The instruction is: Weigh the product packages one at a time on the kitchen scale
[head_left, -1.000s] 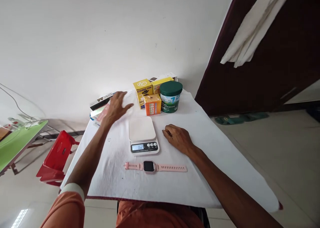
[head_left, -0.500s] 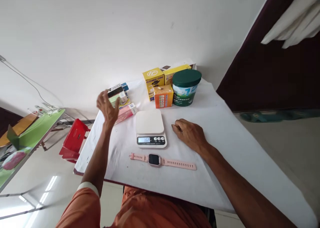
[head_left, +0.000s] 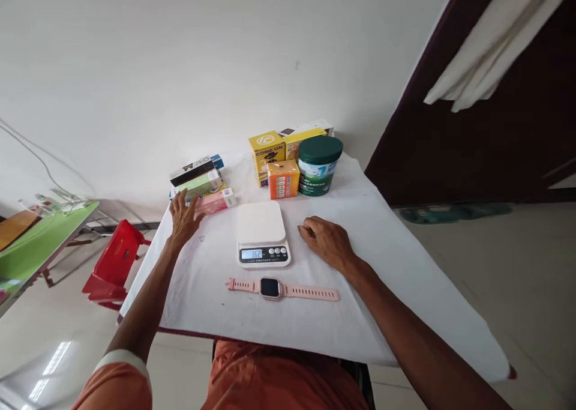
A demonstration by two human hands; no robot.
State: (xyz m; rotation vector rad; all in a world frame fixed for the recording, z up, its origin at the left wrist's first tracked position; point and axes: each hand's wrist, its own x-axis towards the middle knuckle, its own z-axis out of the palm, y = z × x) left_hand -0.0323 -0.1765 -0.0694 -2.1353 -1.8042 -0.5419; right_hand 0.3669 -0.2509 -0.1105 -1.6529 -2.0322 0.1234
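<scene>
My left hand, fingers spread, is at the left end of a pink box; whether it touches the box I cannot tell. Behind it lie a light green box and a black and white box. My right hand rests on the cloth with curled fingers, right of a white kitchen scale. Nothing shows in that fist. The scale's plate is bare and its display reads what looks like 362. In front of the scale, a pink-strapped smartwatch lies stretched out flat.
At the back stand a yellow box, an orange box and a green-lidded tub. A white cloth covers the table. To the left are a red chair and a green table.
My left hand has come down from above the stacked boxes toward the near side, by the pink box. My right hand stays in place on the cloth. The camera view has shifted slightly.
</scene>
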